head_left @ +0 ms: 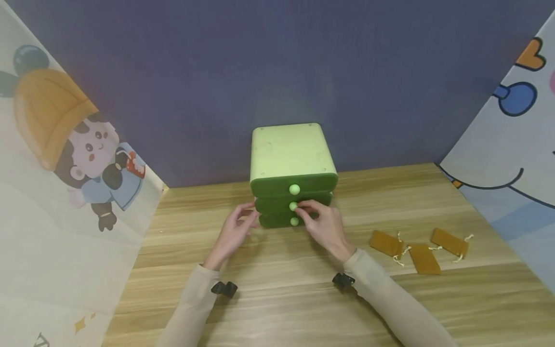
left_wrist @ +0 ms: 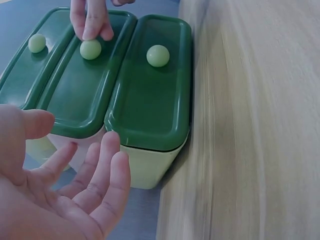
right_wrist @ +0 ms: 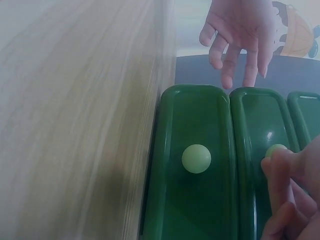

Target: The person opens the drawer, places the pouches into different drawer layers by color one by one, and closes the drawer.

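Observation:
A small green cabinet point(head_left: 291, 154) with three drawers stands at the back of the wooden table point(head_left: 282, 299). Each dark green drawer front carries a pale green round knob. My right hand point(head_left: 299, 208) pinches the middle drawer's knob point(head_left: 293, 206) with its fingertips point(left_wrist: 90, 27); the right wrist view shows the same knob point(right_wrist: 275, 150) against my fingers point(right_wrist: 285, 180). The bottom knob point(right_wrist: 196, 158) is free. My left hand point(head_left: 247, 217) hovers with relaxed, spread fingers point(left_wrist: 107, 170) beside the cabinet's left lower corner and holds nothing. All three drawers look closed.
Three brown drawstring pouches point(head_left: 386, 242) point(head_left: 424, 259) point(head_left: 449, 241) lie on the table to the right of my right arm. A dark wall stands behind the cabinet, and cartoon-printed panels point(head_left: 65, 159) close in the table's left and right sides.

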The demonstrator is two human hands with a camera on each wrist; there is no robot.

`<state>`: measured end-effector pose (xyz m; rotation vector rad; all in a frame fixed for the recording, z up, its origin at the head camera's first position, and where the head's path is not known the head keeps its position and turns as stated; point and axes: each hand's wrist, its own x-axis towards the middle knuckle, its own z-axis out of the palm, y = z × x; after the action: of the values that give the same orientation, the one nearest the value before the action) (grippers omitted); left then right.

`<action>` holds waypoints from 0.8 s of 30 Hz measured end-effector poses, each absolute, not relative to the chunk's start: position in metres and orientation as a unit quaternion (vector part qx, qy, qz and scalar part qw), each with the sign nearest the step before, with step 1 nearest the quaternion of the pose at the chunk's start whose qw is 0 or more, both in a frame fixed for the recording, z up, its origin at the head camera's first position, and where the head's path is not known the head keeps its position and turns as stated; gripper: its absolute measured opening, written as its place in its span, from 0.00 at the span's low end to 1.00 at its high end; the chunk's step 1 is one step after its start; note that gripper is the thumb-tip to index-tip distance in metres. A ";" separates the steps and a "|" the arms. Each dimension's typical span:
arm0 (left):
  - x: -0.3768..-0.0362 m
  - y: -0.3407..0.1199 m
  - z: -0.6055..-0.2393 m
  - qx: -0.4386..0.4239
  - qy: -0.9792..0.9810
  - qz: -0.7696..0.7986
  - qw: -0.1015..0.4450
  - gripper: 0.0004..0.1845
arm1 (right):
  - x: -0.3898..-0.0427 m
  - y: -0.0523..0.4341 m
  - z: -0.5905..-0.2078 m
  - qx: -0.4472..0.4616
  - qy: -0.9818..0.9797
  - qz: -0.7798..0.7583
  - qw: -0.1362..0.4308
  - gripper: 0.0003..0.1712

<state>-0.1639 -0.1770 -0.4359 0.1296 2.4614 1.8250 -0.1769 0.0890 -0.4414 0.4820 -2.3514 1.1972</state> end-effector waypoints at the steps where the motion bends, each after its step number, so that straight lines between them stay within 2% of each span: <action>1: -0.164 -0.177 -0.436 0.040 0.802 0.595 0.037 0.26 | -0.177 0.089 -0.441 0.175 -0.854 0.434 0.228 0.07; 13: -0.171 -0.168 -0.438 0.021 0.814 0.581 0.013 0.24 | -0.178 0.090 -0.445 0.165 -0.863 0.421 0.225 0.08; 24: -0.175 -0.167 -0.441 0.019 0.812 0.584 0.004 0.22 | -0.177 0.094 -0.447 0.171 -0.872 0.419 0.188 0.09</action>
<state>-0.1749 -0.1668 -0.4411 0.0580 2.5430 1.8298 -0.1770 0.0940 -0.4470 0.4804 -2.4539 1.1778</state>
